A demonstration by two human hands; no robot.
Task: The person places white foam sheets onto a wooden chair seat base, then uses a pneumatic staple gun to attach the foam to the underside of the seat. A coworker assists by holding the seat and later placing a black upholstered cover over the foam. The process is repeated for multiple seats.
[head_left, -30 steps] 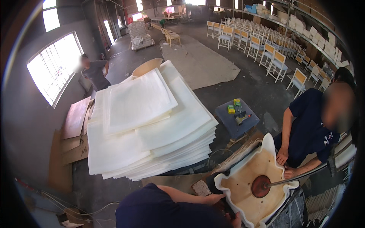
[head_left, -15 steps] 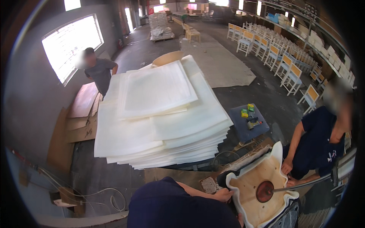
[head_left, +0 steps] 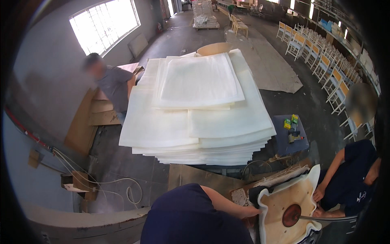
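At the lower right lies a beige, shaped seat panel (head_left: 276,205) with wavy white padding (head_left: 263,227) around its edge. A round red-brown disc (head_left: 291,214) on a metal rod rests against its middle. My left arm, in a dark blue sleeve, reaches across from the lower middle. My left hand (head_left: 252,211) is closed at the panel's left edge, apparently gripping the white padding; its fingers are partly hidden. My right hand is not visible. Across from me, a co-worker's two hands (head_left: 319,193) are at the panel's right edge.
A tall stack of white sheets (head_left: 195,122) stands ahead. Right of it, a blue-grey stool (head_left: 284,142) carries a staple gun (head_left: 294,136) and small green-yellow boxes (head_left: 291,121). A person in grey (head_left: 115,85) stands left. Rows of chairs (head_left: 325,65) line the right; a hose (head_left: 130,195) loops at left.
My view has swung left, so the sheets, stool and panel appear farther right. Part of another hand near the panel's lower left edge no longer shows. My left hand stays at the padded edge.
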